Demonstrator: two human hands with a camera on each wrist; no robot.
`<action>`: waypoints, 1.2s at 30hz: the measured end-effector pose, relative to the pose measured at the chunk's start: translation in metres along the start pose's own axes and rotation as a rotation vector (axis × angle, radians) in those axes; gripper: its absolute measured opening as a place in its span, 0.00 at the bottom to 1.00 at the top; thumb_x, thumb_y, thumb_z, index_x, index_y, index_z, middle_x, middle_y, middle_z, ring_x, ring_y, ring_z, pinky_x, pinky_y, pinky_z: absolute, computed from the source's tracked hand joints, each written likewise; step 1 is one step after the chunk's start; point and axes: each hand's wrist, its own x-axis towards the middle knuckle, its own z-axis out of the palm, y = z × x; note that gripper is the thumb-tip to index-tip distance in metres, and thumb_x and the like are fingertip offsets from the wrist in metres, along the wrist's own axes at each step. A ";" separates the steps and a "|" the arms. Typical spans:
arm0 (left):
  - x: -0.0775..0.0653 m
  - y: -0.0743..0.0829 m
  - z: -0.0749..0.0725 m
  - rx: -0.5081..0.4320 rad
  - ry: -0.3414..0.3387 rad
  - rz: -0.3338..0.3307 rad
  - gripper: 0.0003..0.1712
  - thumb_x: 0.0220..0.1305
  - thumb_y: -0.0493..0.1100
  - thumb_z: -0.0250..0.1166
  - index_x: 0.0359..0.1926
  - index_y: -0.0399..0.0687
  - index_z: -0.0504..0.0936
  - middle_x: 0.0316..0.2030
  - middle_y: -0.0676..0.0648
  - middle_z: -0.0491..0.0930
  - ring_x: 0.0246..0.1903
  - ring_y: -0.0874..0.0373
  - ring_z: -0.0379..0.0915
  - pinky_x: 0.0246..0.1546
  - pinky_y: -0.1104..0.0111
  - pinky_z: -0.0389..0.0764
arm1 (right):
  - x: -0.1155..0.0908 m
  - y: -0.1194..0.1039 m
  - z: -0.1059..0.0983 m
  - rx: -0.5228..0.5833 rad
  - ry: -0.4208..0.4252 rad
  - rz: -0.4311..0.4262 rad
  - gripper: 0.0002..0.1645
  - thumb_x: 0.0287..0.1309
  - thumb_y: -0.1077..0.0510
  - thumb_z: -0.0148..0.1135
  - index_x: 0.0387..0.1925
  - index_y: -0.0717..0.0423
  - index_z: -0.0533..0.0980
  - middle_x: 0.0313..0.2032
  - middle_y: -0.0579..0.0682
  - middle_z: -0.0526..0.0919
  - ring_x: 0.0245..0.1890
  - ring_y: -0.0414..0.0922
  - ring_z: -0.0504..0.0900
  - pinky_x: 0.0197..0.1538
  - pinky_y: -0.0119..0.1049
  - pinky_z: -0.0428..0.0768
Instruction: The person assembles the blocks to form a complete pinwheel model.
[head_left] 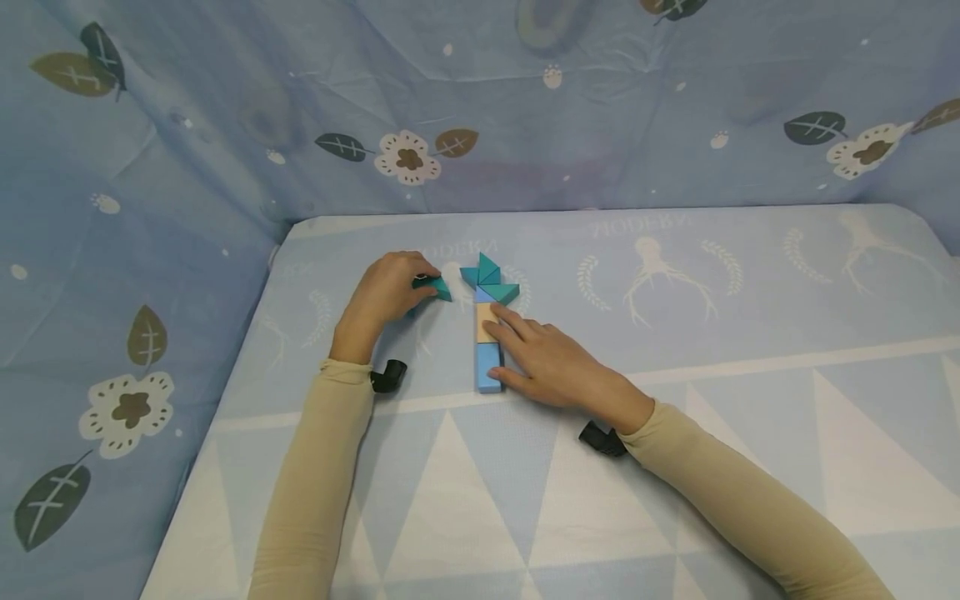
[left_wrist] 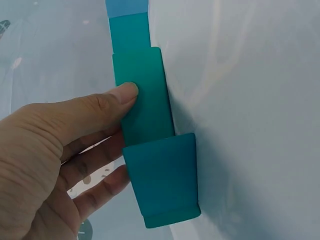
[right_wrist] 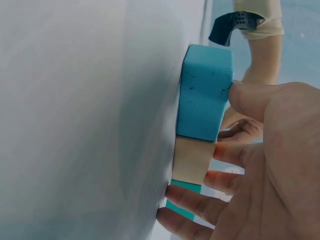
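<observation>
My left hand pinches a teal triangular block above the table, left of a row of blocks. In the left wrist view the thumb presses on a teal face, and another teal face shows below it. My right hand rests along the row with fingers spread, two fingertips on the wood-coloured block and the thumb at the blue block. Past the wooden block lie a small blue triangle and several teal triangles in a pinwheel-like cluster.
A pale blue and white patterned cloth covers the table. Behind and to the left hangs a blue curtain with flowers and leaves. Black wrist devices sit at both sleeves.
</observation>
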 end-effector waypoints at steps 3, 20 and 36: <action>0.000 0.002 0.000 0.001 -0.004 0.005 0.18 0.58 0.40 0.72 0.51 0.43 0.86 0.50 0.43 0.83 0.53 0.46 0.78 0.56 0.55 0.77 | -0.001 0.000 0.000 -0.001 0.007 -0.004 0.42 0.70 0.38 0.51 0.75 0.54 0.55 0.77 0.53 0.47 0.70 0.56 0.65 0.62 0.55 0.73; -0.001 0.003 0.000 0.015 0.017 0.010 0.16 0.59 0.39 0.71 0.50 0.43 0.86 0.50 0.43 0.84 0.51 0.47 0.79 0.54 0.55 0.79 | -0.001 0.000 0.000 -0.006 0.008 -0.005 0.42 0.70 0.38 0.51 0.75 0.54 0.55 0.77 0.54 0.48 0.70 0.56 0.65 0.62 0.55 0.73; 0.000 -0.001 0.000 -0.022 0.032 0.009 0.14 0.60 0.38 0.70 0.48 0.42 0.87 0.47 0.42 0.85 0.51 0.46 0.79 0.55 0.54 0.78 | 0.000 0.001 0.000 -0.005 0.001 0.001 0.42 0.70 0.37 0.50 0.75 0.53 0.55 0.77 0.53 0.47 0.71 0.55 0.64 0.63 0.55 0.72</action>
